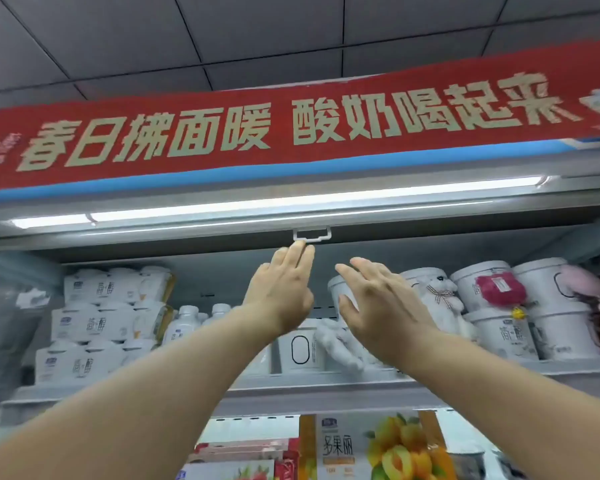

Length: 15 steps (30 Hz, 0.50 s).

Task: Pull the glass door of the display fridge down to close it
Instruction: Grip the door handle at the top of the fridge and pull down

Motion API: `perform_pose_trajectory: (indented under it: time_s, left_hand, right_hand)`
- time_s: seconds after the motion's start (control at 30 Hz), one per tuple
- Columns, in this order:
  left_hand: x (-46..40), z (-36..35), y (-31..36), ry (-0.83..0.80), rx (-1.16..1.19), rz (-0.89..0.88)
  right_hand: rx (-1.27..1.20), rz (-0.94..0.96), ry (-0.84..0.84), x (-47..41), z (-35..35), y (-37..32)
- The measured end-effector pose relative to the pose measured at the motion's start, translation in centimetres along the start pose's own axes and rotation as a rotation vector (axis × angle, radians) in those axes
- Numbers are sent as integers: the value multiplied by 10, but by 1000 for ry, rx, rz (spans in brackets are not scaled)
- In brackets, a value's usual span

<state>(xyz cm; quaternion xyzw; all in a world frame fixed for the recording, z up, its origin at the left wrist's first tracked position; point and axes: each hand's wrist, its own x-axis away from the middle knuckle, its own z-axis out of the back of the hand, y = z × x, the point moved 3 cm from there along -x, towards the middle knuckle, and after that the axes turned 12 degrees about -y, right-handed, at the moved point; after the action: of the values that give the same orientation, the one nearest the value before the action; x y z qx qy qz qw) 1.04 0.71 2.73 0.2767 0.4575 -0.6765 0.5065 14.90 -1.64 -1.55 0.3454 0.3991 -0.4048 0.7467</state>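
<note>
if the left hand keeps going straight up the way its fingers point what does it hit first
Most likely the white pull handle under the light strip: the left hand has its fingertips right at its lower edge, though depth is unclear.

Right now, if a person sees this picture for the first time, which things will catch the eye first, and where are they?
The red banner with large pale characters runs across the top of the fridge, with a bright light tube just beneath it. In the centre, two bare arms reach up: the left hand has its fingertips at the small white pull handle, and the right hand is open beside it.
</note>
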Motion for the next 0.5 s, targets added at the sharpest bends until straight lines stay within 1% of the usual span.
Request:
perform_pose_trajectory:
  time_s: [0.1,0.17,0.37,0.5]
  left_hand:
    - [-31,-2,-1,-27,-37,33]
    - [-50,1,1,-47,-31,30]
    - [-68,-9,-4,-156,-68,184]
    - [-66,-12,-7,-133,-69,187]
  right_hand:
    - [-3,29,43,2,-6,7]
    - [7,30,34,4,-7,14]
    - [31,5,60,10,-2,40]
    - [36,-5,54,14,-8,44]
